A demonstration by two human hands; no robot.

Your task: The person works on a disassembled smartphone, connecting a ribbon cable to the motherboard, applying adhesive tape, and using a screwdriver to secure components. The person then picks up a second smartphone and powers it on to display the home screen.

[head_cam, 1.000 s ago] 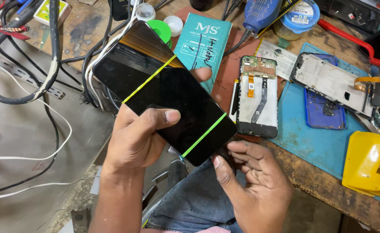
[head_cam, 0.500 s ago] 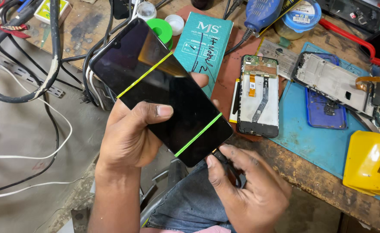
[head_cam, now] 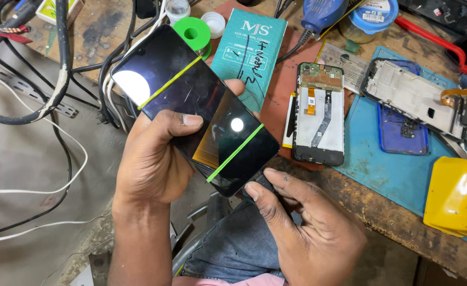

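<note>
Left hand [head_cam: 151,164]: grip closed around black phone screen [head_cam: 193,106], thumb across glass, two green bands on it, held tilted above tabletop [head_cam: 371,206] edge. Right hand [head_cam: 307,233]: fingertips pinching screen's lower corner. Opened phone [head_cam: 319,114] lies just right.

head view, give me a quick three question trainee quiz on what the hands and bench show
1. True or false: two green rubber bands are wrapped around the black glass phone screen panel.
2. Which hand grips that panel across its middle? A) left hand B) right hand
3. Fill in: the opened phone with bare white back frame lies on the bench beside a ____ cardboard box.

Key: 1 true; 2 A; 3 teal. The right hand's fingertips pinch a small dark part at the panel's lower corner.
</note>
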